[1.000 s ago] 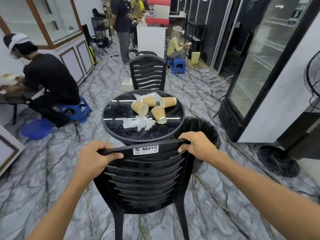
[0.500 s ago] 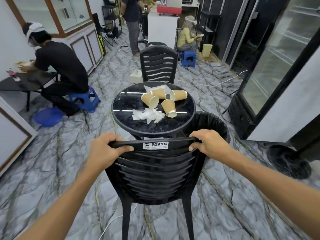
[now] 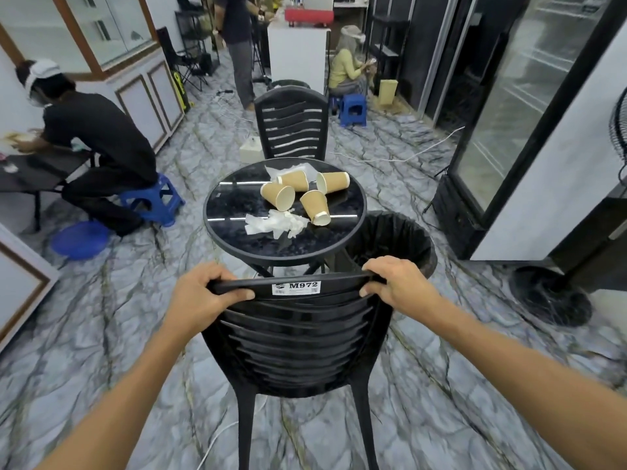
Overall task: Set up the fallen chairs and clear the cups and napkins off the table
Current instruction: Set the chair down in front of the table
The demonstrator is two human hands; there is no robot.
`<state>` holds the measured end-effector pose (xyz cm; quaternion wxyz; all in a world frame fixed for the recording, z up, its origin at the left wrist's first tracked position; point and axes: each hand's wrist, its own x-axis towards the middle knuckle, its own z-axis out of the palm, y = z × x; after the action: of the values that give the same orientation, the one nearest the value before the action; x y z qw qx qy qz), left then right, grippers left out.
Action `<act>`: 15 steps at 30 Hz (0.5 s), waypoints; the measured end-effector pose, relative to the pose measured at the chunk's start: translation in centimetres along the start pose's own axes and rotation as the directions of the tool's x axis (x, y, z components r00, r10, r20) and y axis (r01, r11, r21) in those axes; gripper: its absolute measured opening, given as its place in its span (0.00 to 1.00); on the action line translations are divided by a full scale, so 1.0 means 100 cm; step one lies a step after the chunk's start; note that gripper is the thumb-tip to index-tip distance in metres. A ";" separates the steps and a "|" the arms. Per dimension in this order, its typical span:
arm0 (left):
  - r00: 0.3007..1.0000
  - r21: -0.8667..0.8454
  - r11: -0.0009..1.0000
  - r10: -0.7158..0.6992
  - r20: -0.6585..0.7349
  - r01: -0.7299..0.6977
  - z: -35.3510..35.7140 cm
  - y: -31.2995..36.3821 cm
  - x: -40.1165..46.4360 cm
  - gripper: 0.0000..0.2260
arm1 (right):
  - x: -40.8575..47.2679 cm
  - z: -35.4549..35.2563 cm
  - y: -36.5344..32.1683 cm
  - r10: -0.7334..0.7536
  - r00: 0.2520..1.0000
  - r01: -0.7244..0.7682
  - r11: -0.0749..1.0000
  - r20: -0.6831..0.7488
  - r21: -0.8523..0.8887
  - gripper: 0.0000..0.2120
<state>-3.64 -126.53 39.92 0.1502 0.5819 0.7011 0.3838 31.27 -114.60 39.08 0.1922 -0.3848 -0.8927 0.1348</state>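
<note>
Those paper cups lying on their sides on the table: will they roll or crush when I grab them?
The cups all lie on their sides on the glossy round table, so a nudge would probably send them rolling in a curve, being tapered. They look like thin empty paper, likely light and easily crushed; grip gently. One lies partly on a napkin, which may drag along.

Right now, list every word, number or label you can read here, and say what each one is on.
"M972": white sticker on the top rail of the near black plastic slatted chair.
Small logo and codes on the same sticker: too small to read.
Nothing else here can be read.
</note>
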 end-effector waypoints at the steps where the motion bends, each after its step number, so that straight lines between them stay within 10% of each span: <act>1: 1.000 0.004 1.000 -0.007 0.009 0.007 -0.001 -0.001 -0.001 0.13 | -0.001 0.000 0.000 0.007 1.000 -0.007 1.000 0.006 0.002 0.12; 15: 0.991 0.009 0.991 0.130 0.036 -0.130 0.004 -0.015 -0.100 0.15 | -0.102 0.035 -0.034 -0.057 0.987 0.043 0.994 -0.151 -0.097 0.15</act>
<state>-1.67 -135.77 36.18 0.1338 0.6338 0.6612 0.3785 33.97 -124.74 34.82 0.2455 -0.3799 -0.8899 0.0580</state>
